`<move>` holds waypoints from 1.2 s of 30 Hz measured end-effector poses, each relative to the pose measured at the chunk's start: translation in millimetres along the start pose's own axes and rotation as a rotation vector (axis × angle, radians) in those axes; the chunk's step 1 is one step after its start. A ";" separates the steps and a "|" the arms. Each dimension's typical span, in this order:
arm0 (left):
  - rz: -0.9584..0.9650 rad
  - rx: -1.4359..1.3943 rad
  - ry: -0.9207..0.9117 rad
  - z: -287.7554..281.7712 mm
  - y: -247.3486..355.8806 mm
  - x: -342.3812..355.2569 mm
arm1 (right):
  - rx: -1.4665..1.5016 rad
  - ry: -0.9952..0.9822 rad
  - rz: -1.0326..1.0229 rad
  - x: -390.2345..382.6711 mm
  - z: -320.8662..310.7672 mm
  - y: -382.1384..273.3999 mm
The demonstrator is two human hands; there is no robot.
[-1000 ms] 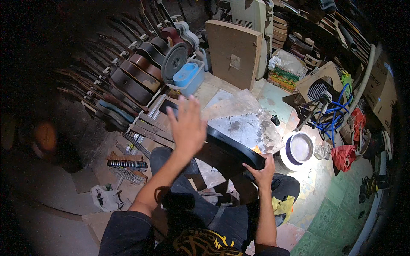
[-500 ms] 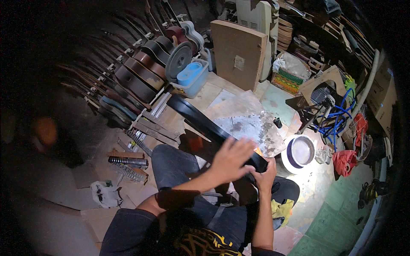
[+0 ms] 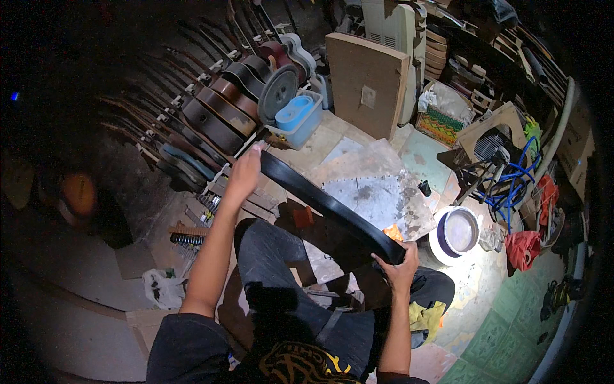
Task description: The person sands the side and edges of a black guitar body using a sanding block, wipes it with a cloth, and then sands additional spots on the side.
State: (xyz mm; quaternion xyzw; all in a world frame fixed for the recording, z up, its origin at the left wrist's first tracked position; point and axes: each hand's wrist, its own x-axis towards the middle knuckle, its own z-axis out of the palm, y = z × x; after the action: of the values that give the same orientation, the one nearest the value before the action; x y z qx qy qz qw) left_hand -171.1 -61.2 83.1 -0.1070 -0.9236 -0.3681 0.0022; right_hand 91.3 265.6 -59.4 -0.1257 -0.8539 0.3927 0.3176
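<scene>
I'm seeing the black guitar body [image 3: 323, 203] lying edge-up on a slant above the lap, glossy rim facing up. Right hand [image 3: 401, 264] is gripping its near end, thumb on one side, fingers wrapping the other. Left hand [image 3: 245, 173] is touching the far end; fingers are partly hidden, so I can't tell if they're closing on it.

Handling, my call: I'd be letting the right hand carry the load, running the left flat and light along the curve, and angling the gloss into the light.

Below, a stained grey sheet [image 3: 364, 195] is covering some floor tiles. A white bucket [image 3: 437, 251] is standing just beyond the right knee, yellow cloth [image 3: 423, 318] lying nearer. Farther out, guitars [image 3: 208, 110] are lining the left, a brown panel [image 3: 366, 83] is leaning at the back.
</scene>
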 end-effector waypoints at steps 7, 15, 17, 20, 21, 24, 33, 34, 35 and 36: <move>0.307 0.321 0.348 33.3 37.1 -18.1 | -0.024 0.051 -0.001 -4.2 -3.8 5.8; 0.561 0.404 -0.038 166.6 77.2 -122.1 | 0.026 0.018 0.091 -4.4 5.6 -8.8; 0.716 0.231 -0.198 184.5 100.6 -149.9 | 0.056 0.035 0.085 -3.2 4.0 -3.7; 1.029 0.035 -0.447 195.3 96.5 -178.5 | 0.082 0.063 0.048 -11.3 10.3 21.9; 1.018 0.122 -0.372 192.9 87.6 -170.4 | 0.073 0.028 0.120 -15.1 10.2 23.7; 0.819 0.374 -0.107 151.2 68.6 -127.1 | 0.013 0.027 0.128 -12.0 -4.6 9.9; 0.477 0.231 0.406 37.6 61.0 -52.6 | 0.046 0.081 0.116 -30.7 -9.2 31.4; 0.253 0.151 0.268 29.2 58.5 -42.7 | 0.038 0.073 0.105 -30.5 -9.5 32.6; 0.033 0.070 0.127 19.9 55.6 -31.6 | 0.041 0.079 0.105 -29.9 -9.7 33.1; -0.034 -0.053 0.059 14.9 50.6 -24.4 | 0.046 0.079 0.105 -29.5 -9.0 31.8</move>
State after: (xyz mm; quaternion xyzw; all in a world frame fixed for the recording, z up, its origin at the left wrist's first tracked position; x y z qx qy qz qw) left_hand -136.0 -20.1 104.5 -0.0805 -0.9148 -0.3953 0.0202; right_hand 118.6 278.3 -92.0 -0.1784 -0.8236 0.4230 0.3330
